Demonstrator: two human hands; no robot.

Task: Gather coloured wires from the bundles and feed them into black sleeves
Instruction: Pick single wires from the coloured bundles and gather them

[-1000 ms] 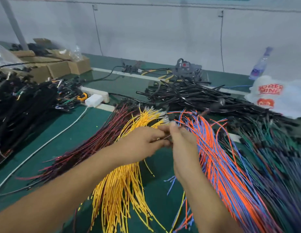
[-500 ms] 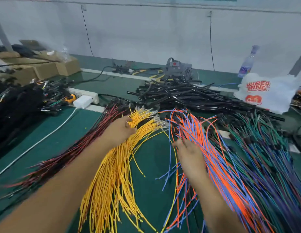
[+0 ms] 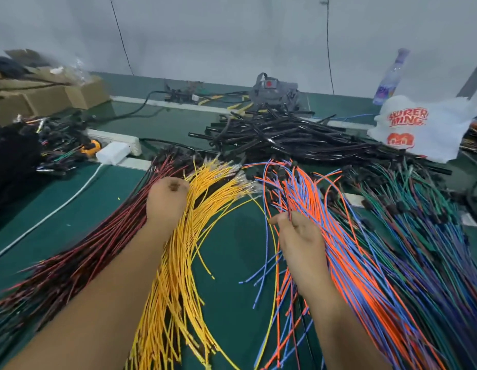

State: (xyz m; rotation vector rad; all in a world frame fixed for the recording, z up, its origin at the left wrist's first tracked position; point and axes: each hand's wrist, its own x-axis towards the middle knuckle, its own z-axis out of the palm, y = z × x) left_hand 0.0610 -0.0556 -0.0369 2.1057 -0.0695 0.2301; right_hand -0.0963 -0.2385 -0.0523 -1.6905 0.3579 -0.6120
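Fanned lengthwise from near edge toward far wall: yellow wires [image 3: 178,263], orange and blue wires [image 3: 346,257], red-black wires [image 3: 93,244]. Lay crosswise behind them, glossy black sleeves [image 3: 285,137] in a tangled heap. Pressed onto the yellow bundle, left hand [image 3: 165,201], fingers curled under, grasp impossible to tell. Pinched a few thin wires at the orange-blue bundle, right hand [image 3: 298,239]. Smooth green bench [image 3: 232,249], pale wall behind

Left hand's [image 3: 165,201] fingers hidden among yellow wires [image 3: 205,198]; bottle [image 3: 389,76] label blurred; boxes [image 3: 45,97] cut off at the left edge.
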